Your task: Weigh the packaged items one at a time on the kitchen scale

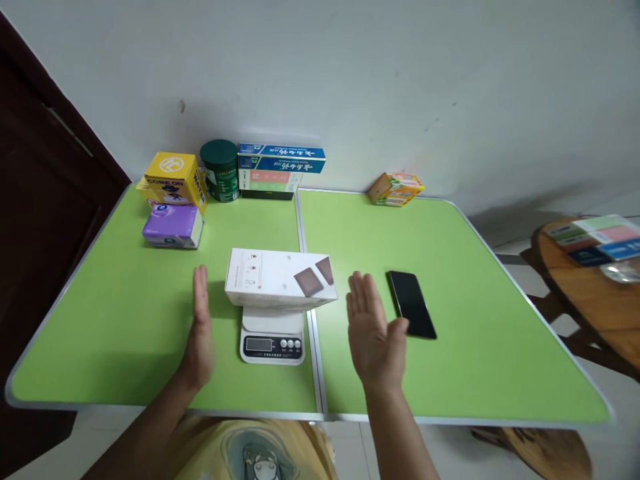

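Note:
A white flat box [280, 278] lies on top of a small white kitchen scale [273, 340] near the middle of the green table [125, 333]. My left hand [200, 327] is held edge-on just left of the box, fingers stretched out, touching nothing. My right hand [373, 330] hovers open to the right of the box, palm turned toward it, also holding nothing. A black phone [411, 303] lies flat on the table just right of my right hand.
At the back left stand a yellow box [173, 180] on a purple pack [173, 225], a green tin [220, 170] and stacked flat boxes [277, 170]. A small orange box [395, 189] sits back right. A round wooden table [590, 293] stands right.

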Action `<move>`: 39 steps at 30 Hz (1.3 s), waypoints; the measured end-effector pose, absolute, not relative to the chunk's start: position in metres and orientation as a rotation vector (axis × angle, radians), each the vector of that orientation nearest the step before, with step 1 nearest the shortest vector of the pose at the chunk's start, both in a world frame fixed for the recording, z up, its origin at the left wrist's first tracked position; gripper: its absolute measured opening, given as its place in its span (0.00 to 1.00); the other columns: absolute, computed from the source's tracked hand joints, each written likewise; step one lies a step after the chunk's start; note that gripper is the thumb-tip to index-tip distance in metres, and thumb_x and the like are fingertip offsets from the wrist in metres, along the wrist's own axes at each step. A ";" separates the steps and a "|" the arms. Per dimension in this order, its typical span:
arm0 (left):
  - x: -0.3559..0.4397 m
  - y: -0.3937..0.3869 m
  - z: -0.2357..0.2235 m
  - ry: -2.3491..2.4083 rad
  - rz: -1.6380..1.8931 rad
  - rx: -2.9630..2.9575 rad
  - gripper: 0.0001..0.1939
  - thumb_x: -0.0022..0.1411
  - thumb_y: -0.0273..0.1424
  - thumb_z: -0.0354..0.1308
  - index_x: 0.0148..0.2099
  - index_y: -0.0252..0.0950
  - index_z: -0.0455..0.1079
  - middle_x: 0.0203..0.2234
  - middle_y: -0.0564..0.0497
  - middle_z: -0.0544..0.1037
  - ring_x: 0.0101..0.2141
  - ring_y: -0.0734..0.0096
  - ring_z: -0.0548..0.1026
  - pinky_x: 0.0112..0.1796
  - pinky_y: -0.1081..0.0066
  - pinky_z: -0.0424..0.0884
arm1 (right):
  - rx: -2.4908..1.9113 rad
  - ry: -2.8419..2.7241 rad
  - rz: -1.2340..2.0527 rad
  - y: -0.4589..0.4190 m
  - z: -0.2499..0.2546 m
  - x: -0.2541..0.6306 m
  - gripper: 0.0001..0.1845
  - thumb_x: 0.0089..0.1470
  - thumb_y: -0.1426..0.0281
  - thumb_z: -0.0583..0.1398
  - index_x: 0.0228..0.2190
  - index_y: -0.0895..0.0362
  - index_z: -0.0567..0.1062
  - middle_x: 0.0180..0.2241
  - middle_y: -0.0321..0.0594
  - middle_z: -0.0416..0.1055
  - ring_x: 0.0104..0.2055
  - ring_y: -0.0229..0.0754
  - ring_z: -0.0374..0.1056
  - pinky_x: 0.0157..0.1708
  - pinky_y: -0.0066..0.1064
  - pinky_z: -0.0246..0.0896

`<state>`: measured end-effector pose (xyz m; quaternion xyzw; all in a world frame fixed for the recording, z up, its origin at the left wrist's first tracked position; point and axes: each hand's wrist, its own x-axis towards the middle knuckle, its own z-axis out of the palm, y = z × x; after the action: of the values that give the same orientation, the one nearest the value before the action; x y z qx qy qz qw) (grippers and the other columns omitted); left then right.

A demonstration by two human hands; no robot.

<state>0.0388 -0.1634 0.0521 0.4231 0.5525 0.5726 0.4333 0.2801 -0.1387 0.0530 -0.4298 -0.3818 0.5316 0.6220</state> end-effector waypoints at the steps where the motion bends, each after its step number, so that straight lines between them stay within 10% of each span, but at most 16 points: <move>1: 0.034 -0.162 0.054 1.409 1.476 1.024 0.39 0.62 0.58 0.37 0.70 0.49 0.37 0.70 0.55 0.39 0.68 0.66 0.37 0.64 0.60 0.33 | -0.998 -0.833 1.190 -0.141 0.053 0.287 0.33 0.55 0.40 0.46 0.55 0.41 0.68 0.64 0.28 0.56 0.69 0.45 0.41 0.67 0.47 0.26; 31: 0.005 -0.161 0.052 1.492 1.420 0.843 0.39 0.61 0.58 0.37 0.69 0.46 0.47 0.68 0.51 0.51 0.67 0.62 0.46 0.64 0.57 0.41 | -1.110 -0.865 1.303 -0.145 0.046 0.303 0.34 0.55 0.41 0.45 0.54 0.42 0.69 0.62 0.33 0.61 0.68 0.49 0.48 0.67 0.51 0.32; 39: 0.037 -0.168 0.046 1.377 1.208 0.865 0.39 0.59 0.60 0.39 0.67 0.49 0.51 0.66 0.57 0.55 0.67 0.58 0.45 0.65 0.59 0.40 | -1.095 -1.048 1.393 -0.143 0.033 0.262 0.35 0.56 0.41 0.44 0.61 0.38 0.58 0.67 0.25 0.49 0.70 0.47 0.38 0.67 0.46 0.35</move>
<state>0.0369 -0.1676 0.0458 0.3624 0.5765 0.5060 0.5294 0.2615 -0.1430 0.0329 -0.4557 -0.4363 0.5800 0.5154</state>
